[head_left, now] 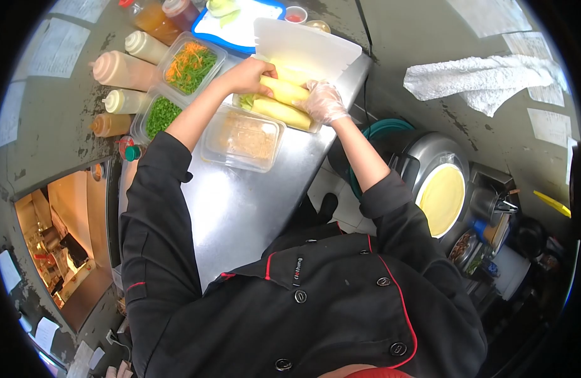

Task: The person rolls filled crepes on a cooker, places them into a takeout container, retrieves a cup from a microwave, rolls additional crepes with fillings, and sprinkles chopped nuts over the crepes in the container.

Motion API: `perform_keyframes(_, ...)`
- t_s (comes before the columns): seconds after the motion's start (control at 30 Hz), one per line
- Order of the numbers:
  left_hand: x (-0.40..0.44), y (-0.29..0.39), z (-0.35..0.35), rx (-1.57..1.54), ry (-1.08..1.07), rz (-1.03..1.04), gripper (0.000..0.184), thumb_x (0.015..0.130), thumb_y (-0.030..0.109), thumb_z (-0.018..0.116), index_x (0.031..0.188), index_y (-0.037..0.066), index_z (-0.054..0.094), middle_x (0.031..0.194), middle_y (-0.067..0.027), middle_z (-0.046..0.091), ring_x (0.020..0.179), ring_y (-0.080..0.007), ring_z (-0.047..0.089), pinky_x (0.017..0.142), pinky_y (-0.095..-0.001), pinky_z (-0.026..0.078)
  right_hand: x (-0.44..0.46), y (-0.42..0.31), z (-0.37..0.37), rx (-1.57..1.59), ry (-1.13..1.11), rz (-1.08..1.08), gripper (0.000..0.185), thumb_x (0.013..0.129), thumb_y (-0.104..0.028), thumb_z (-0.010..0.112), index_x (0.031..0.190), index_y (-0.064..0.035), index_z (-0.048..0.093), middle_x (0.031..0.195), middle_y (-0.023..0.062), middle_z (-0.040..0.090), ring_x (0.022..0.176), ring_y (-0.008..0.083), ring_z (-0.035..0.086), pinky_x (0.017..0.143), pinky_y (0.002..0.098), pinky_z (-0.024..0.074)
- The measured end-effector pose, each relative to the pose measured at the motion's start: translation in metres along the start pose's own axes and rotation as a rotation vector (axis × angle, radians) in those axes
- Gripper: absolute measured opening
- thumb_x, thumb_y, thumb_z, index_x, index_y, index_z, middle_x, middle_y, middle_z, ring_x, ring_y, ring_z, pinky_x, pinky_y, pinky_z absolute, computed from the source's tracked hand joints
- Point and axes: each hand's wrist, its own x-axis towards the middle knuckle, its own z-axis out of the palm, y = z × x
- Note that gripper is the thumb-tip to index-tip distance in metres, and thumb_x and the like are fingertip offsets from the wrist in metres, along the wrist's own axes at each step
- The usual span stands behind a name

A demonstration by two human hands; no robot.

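Observation:
A yellow roll (284,92) lies between my two hands, over an open white takeout box (309,44). My bare left hand (249,77) has its fingers wrapped round the roll's left end. At the right end my right hand (326,102), in a clear plastic glove, holds the same roll. A second yellow roll (282,112) rests just below it in the box, with some green leaf at its left end. More yellow shows behind the held roll, partly hidden.
Tubs of shredded carrot and greens (190,66) and chopped green herbs (161,116) stand left, beside sauce bottles (120,69). A lidded clear container (243,138) sits on the steel counter (240,208). At the right is a round griddle (441,198) bearing a yellow sheet.

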Motion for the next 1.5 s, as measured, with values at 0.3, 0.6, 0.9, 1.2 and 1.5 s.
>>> perform_keyframes(0.3, 0.003, -0.002, 0.001, -0.098, 0.0, 0.022, 0.045, 0.066, 0.017, 0.088, 0.103, 0.0, 0.069, 0.098, -0.0155, 0.073, 0.094, -0.0274, 0.069, 0.084, -0.0349, 0.053, -0.003, -0.001, -0.009, -0.03, 0.064, -0.021, 0.045, 0.074, -0.03, 0.082, 0.107, -0.004, 0.067, 0.101, 0.0215, 0.07, 0.098, 0.0354, 0.067, 0.088, 0.0422, 0.0518)
perform_keyframes(0.6, -0.024, 0.017, -0.002, 0.066, 0.213, 0.193, 0.041, 0.069, 0.019, 0.085, 0.105, 0.005, 0.071, 0.102, -0.0113, 0.069, 0.104, -0.0295, 0.061, 0.094, -0.0392, 0.048, -0.045, -0.007, -0.016, -0.104, 0.243, -0.33, 0.042, 0.078, -0.024, 0.078, 0.111, -0.0034, 0.061, 0.087, 0.0204, 0.065, 0.088, 0.0397, 0.064, 0.082, 0.047, 0.0513)
perform_keyframes(0.9, -0.041, 0.01, 0.017, 0.035, 0.113, 0.267, 0.027, 0.074, 0.019, 0.08, 0.098, 0.008, 0.074, 0.095, -0.0072, 0.067, 0.098, -0.0284, 0.061, 0.088, -0.0391, 0.049, -0.056, 0.005, 0.027, -0.112, 0.258, -0.311, 0.034, 0.079, -0.022, 0.074, 0.109, -0.0083, 0.063, 0.098, 0.0177, 0.062, 0.094, 0.0361, 0.061, 0.081, 0.0452, 0.0512)
perform_keyframes(1.2, -0.033, 0.009, 0.014, 0.025, 0.133, 0.222, 0.021, 0.078, 0.019, 0.077, 0.096, 0.007, 0.074, 0.093, -0.006, 0.067, 0.096, -0.0268, 0.061, 0.085, -0.0385, 0.05, -0.044, 0.021, 0.034, -0.192, 0.432, -0.543, 0.031, 0.077, -0.016, 0.069, 0.108, -0.0136, 0.067, 0.104, 0.0098, 0.063, 0.094, 0.0299, 0.061, 0.079, 0.0428, 0.0512)
perform_keyframes(1.5, -0.042, 0.011, 0.021, 0.045, 0.214, 0.257, 0.017, 0.081, 0.015, 0.075, 0.097, 0.009, 0.073, 0.099, -0.0037, 0.066, 0.099, -0.0254, 0.061, 0.089, -0.0384, 0.049, -0.054, 0.026, 0.046, -0.33, 0.468, -0.748, 0.034, 0.079, -0.013, 0.068, 0.112, -0.017, 0.067, 0.114, 0.0012, 0.063, 0.104, 0.0236, 0.059, 0.085, 0.0407, 0.049)
